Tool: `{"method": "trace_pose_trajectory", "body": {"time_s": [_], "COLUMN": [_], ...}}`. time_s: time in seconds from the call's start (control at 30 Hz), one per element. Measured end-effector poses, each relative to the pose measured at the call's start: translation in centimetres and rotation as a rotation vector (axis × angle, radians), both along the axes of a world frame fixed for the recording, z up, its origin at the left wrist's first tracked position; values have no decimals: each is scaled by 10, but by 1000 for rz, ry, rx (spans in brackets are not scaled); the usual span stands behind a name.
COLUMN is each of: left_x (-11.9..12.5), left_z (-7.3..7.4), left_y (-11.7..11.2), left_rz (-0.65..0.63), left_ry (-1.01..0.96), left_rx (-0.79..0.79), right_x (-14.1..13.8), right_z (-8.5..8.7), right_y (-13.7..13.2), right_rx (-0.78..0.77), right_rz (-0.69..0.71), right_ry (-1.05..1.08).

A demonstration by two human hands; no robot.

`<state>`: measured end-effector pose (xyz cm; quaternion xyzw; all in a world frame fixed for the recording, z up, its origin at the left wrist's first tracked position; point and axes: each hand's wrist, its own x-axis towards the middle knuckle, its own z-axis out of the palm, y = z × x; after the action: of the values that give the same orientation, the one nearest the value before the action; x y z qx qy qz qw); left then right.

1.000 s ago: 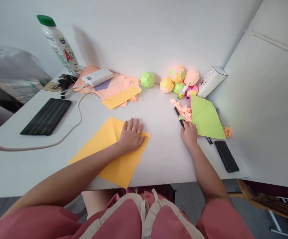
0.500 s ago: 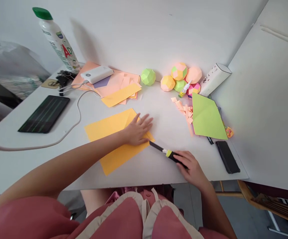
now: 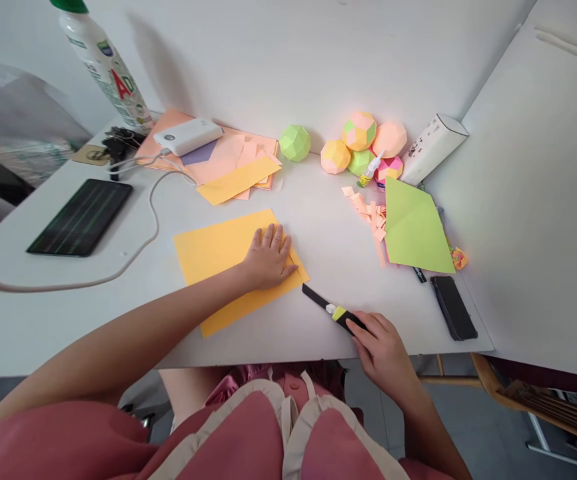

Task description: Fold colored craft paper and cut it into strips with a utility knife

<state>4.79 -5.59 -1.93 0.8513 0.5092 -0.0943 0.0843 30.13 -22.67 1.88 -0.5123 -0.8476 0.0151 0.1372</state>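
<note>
A folded orange paper sheet [image 3: 218, 257] lies on the white table [image 3: 318, 227] in front of me. My left hand [image 3: 268, 257] rests flat on its right end, fingers together and stretched out. My right hand [image 3: 381, 347] is closed around the handle of a black and yellow utility knife [image 3: 331, 309]. The knife's tip points at the lower right corner of the orange sheet, just beside it.
A green sheet [image 3: 413, 230] and pink paper scraps [image 3: 371, 217] lie at the right, with paper balls [image 3: 361, 150] and a glue bottle [image 3: 371, 170] behind. A black phone [image 3: 453, 308], a tablet [image 3: 81, 217], a power bank [image 3: 187, 137], a cable, stacked papers [image 3: 238, 177] and a bottle [image 3: 106, 63] also stand here.
My right hand picked the knife up from beside the green sheet and brought it to the orange sheet's corner. My left hand turned and slid the orange sheet farther onto the table.
</note>
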Motion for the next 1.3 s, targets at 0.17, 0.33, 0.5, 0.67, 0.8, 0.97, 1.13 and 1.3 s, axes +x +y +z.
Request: {"method": "trace_pose_trajectory", "body": {"time_s": [0.17, 0.33, 0.5, 0.67, 0.8, 0.97, 1.13, 1.3], "left_x": [6, 18, 31, 30, 29, 30, 29, 26], "left_z": [11, 8, -12, -21, -18, -18, -18, -14], "left_y": [2, -3, -12, -13, -12, -13, -14, -11], "left_rz": [-31, 52, 127, 100, 77, 62, 36, -6], "left_ry": [22, -51, -101, -134, -133, -125, -142, -143], "left_rx": [-95, -46, 147, 167, 166, 174, 198, 141], "right_x": [0, -2, -9, -15, -15, -13, -16, -16], "right_z": [3, 3, 2, 1, 2, 3, 2, 2], "right_y": [-5, -7, -9, -4, -4, -7, 1, 6], "right_rx": [16, 24, 19, -4, 5, 6, 15, 18], "right_rz": [-13, -24, -24, -18, -17, -15, -11, -12], "right_ry": [-35, -51, -57, -94, -130, -151, -162, -161]}}
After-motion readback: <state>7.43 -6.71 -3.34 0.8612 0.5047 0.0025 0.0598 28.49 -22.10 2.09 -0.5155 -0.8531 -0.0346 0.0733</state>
